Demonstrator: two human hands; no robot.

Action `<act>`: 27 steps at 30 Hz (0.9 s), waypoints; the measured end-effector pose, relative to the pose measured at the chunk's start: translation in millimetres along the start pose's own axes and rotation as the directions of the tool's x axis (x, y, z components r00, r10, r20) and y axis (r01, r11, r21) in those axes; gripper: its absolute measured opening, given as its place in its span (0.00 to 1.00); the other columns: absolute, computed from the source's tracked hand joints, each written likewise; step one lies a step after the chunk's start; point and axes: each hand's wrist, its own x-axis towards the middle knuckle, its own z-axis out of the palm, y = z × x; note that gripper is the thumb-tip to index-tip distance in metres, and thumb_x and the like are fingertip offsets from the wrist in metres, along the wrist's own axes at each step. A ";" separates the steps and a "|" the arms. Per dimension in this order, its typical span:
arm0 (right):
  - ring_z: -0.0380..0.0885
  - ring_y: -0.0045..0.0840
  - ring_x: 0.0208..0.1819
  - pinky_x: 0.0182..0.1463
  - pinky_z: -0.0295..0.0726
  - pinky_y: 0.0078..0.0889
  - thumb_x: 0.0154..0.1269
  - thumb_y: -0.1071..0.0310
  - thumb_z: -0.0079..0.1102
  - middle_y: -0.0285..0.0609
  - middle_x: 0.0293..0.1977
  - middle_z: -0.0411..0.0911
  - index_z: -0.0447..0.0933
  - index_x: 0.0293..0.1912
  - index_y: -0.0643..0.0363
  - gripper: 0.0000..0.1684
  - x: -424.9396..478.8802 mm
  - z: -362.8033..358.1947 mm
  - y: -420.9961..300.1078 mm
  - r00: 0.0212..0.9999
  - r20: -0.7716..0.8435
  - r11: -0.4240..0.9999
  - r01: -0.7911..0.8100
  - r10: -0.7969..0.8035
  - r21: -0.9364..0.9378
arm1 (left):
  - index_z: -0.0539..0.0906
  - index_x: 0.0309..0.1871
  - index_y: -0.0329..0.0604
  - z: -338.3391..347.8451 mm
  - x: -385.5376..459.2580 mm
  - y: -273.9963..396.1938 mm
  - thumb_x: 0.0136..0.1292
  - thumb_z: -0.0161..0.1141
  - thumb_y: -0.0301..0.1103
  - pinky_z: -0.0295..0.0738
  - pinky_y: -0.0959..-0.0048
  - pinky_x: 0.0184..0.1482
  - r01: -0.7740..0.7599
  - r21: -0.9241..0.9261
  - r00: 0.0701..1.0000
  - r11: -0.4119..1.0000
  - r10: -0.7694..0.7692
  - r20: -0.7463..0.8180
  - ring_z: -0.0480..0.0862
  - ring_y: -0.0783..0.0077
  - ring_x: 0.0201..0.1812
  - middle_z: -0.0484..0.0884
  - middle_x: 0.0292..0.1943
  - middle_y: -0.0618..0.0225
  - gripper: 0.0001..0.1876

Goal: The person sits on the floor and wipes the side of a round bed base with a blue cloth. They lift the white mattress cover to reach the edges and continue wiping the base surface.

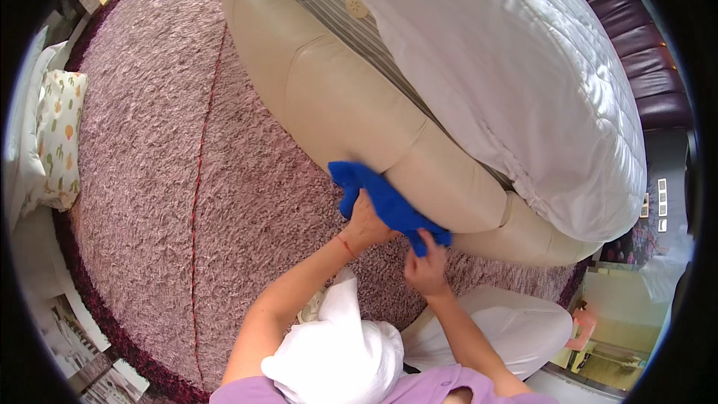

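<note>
A bright blue cloth (387, 196) lies bunched against the outer side of a cream leather bed frame (359, 101). My left hand (367, 221) grips the cloth near its left part, with the fingertips hidden behind it. At the cloth's right end, my right hand (427, 264) pinches a corner between thumb and fingers; this hand is slightly blurred. A white quilted cover (493, 56) hangs over the mattress above, and a striped mattress side (336, 11) with a round beige button shows beneath its edge.
A shaggy mauve carpet (146, 179) with a thin red line spreads under me and to the left. White fabric (348, 348) hangs at my chest. A cactus-print pillow (60, 140) is at far left. A dark padded leather headboard (639, 45) stands at upper right.
</note>
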 end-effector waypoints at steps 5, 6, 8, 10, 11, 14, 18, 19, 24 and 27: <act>0.80 0.57 0.55 0.60 0.76 0.60 0.69 0.78 0.60 0.59 0.61 0.79 0.78 0.52 0.66 0.13 85.3 -75.5 9.8 0.971 -0.228 0.980 -0.112 0.072 -0.167 | 0.84 0.68 0.57 -52.1 86.9 64.4 0.74 0.56 0.58 0.47 0.49 0.82 -0.118 0.326 0.845 0.938 0.267 -0.463 0.54 0.45 0.84 0.73 0.77 0.62 0.27; 0.80 0.55 0.55 0.62 0.74 0.60 0.71 0.78 0.58 0.59 0.60 0.80 0.80 0.52 0.64 0.12 94.2 -79.3 11.9 0.971 -0.233 0.980 -0.090 0.047 -0.177 | 0.84 0.69 0.58 -49.2 88.9 66.8 0.75 0.53 0.58 0.45 0.51 0.82 -0.111 0.323 0.845 0.940 0.261 -0.468 0.54 0.47 0.84 0.74 0.77 0.64 0.27; 0.81 0.53 0.55 0.62 0.74 0.60 0.71 0.77 0.58 0.58 0.61 0.80 0.81 0.50 0.62 0.11 97.1 -82.0 8.3 0.967 -0.241 0.982 -0.115 0.077 -0.149 | 0.82 0.71 0.59 -44.4 87.9 69.8 0.77 0.49 0.58 0.39 0.54 0.84 -0.092 0.322 0.843 0.942 0.246 -0.479 0.53 0.52 0.85 0.74 0.77 0.69 0.28; 0.81 0.52 0.55 0.62 0.75 0.60 0.71 0.76 0.58 0.57 0.62 0.80 0.83 0.49 0.61 0.10 108.4 -84.3 4.2 0.971 -0.214 0.983 -0.140 0.111 -0.123 | 0.84 0.68 0.55 -54.3 93.4 57.3 0.78 0.42 0.62 0.36 0.51 0.84 -0.124 0.426 0.848 0.896 0.318 -0.424 0.51 0.46 0.85 0.76 0.75 0.67 0.31; 0.82 0.52 0.54 0.62 0.76 0.59 0.71 0.76 0.59 0.56 0.62 0.80 0.83 0.48 0.61 0.09 118.7 -86.6 -0.1 0.975 -0.180 0.982 -0.154 0.132 -0.112 | 0.85 0.67 0.53 -61.6 95.5 48.0 0.79 0.39 0.63 0.34 0.50 0.84 -0.138 0.476 0.850 0.869 0.350 -0.394 0.50 0.42 0.85 0.78 0.74 0.66 0.33; 0.82 0.51 0.53 0.61 0.78 0.55 0.69 0.75 0.59 0.54 0.62 0.81 0.84 0.49 0.63 0.11 156.6 -76.4 -18.3 0.987 -0.107 0.987 -0.130 0.120 -0.096 | 0.82 0.68 0.46 -86.1 102.0 36.6 0.75 0.49 0.53 0.48 0.48 0.82 -0.092 0.329 0.874 0.940 0.234 -0.425 0.57 0.47 0.84 0.77 0.73 0.62 0.28; 0.82 0.48 0.51 0.58 0.83 0.45 0.67 0.76 0.58 0.55 0.58 0.82 0.82 0.55 0.66 0.18 236.9 -32.1 -32.1 0.995 -0.095 0.999 -0.037 0.040 0.030 | 0.83 0.61 0.34 -152.4 128.2 2.0 0.70 0.55 0.37 0.57 0.42 0.78 0.005 0.230 0.850 0.973 0.117 -0.513 0.61 0.37 0.81 0.81 0.66 0.53 0.22; 0.82 0.48 0.51 0.57 0.83 0.43 0.66 0.77 0.57 0.56 0.56 0.82 0.81 0.57 0.66 0.20 258.7 -21.3 -34.5 0.995 -0.093 0.998 -0.013 0.019 0.055 | 0.84 0.60 0.34 -170.0 135.6 -8.4 0.70 0.55 0.34 0.57 0.42 0.78 0.030 0.230 0.846 0.973 0.098 -0.523 0.62 0.35 0.80 0.81 0.65 0.53 0.20; 0.85 0.55 0.43 0.50 0.85 0.53 0.69 0.74 0.53 0.61 0.45 0.83 0.81 0.58 0.66 0.20 346.3 22.4 -22.2 0.997 0.019 0.982 -0.075 0.073 0.171 | 0.87 0.54 0.33 -226.6 179.2 -55.6 0.68 0.57 0.29 0.58 0.41 0.77 0.112 0.405 0.855 0.908 0.120 -0.505 0.65 0.39 0.79 0.85 0.59 0.58 0.16; 0.84 0.58 0.39 0.45 0.84 0.57 0.69 0.71 0.52 0.60 0.38 0.84 0.81 0.52 0.66 0.16 348.6 23.5 -14.8 0.994 0.055 0.983 -0.100 0.093 0.155 | 0.89 0.48 0.33 -232.2 187.8 -57.7 0.64 0.60 0.31 0.58 0.41 0.78 0.068 0.455 0.894 0.888 0.148 -0.422 0.71 0.44 0.75 0.88 0.51 0.57 0.14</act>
